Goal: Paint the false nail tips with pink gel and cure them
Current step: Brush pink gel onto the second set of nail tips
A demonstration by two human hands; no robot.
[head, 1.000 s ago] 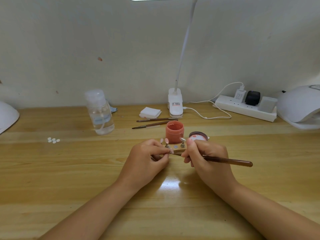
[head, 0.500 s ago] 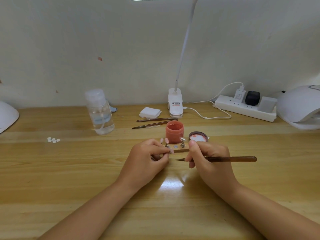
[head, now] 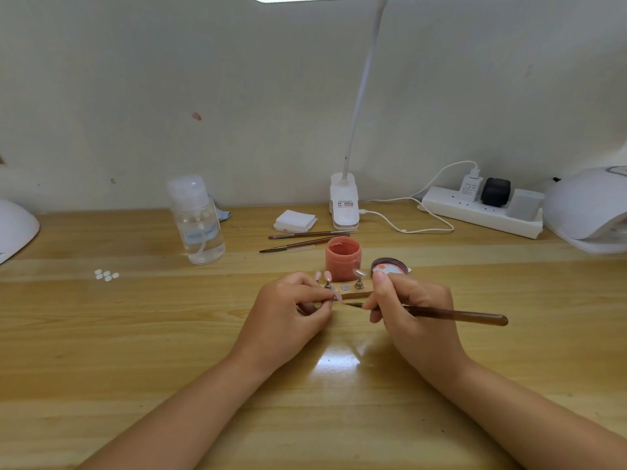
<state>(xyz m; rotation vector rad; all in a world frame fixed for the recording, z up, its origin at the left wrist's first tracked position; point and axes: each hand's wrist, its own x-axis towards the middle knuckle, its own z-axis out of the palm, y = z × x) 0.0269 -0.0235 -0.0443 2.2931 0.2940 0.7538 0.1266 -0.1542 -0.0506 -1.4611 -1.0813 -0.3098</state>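
On the wooden surface (head: 135,334), seen from the head camera, a nail tip (head: 337,295) is pinched by the left hand (head: 288,313) while a brush (head: 441,314) is gripped by the right hand (head: 412,308); painting is judged underway, and the bristles must next be brought onto the tip, just before the open gel jar (head: 342,259).

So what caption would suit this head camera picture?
Left hand pinches a pink nail tip while the right hand holds a brush beside it, near the open gel jar.

Painting a nail tip at the tabletop (head: 101,334)

The left hand (head: 288,310) pinches a pink nail tip (head: 338,295); the right hand (head: 410,310) holds a brush (head: 458,315) beside it, the pink gel jar (head: 342,262) behind.
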